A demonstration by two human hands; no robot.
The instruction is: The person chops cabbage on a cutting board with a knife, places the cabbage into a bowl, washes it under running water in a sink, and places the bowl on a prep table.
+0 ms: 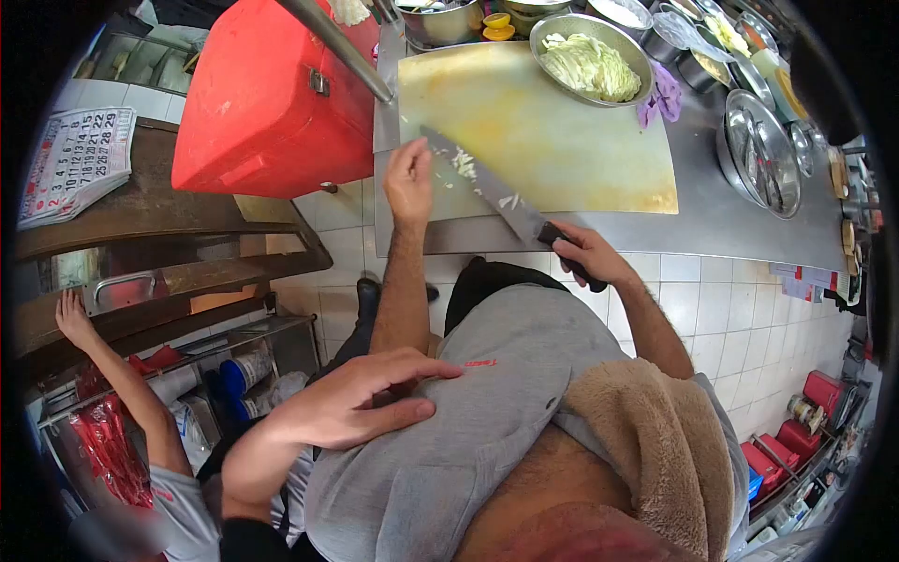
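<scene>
A large knife (496,192) with a black handle lies slantwise over the front of a yellowed cutting board (581,150), bits of chopped white food (464,164) on its blade. My right hand (590,258) is wrapped round the handle. Beside the blade's tip, my left hand (409,183) is raised over the board's left edge, its fingers bent close together; whether they hold anything is too small to tell. At the back of the board stands a metal bowl (646,80) of shredded cabbage (590,67).
A red box (281,103) stands left of the board behind a metal pole (337,47). Metal bowls (787,159) are at the right. Another person's hand (351,403) is at my shirt; a further person's arm (122,365) reaches to a shelf at left.
</scene>
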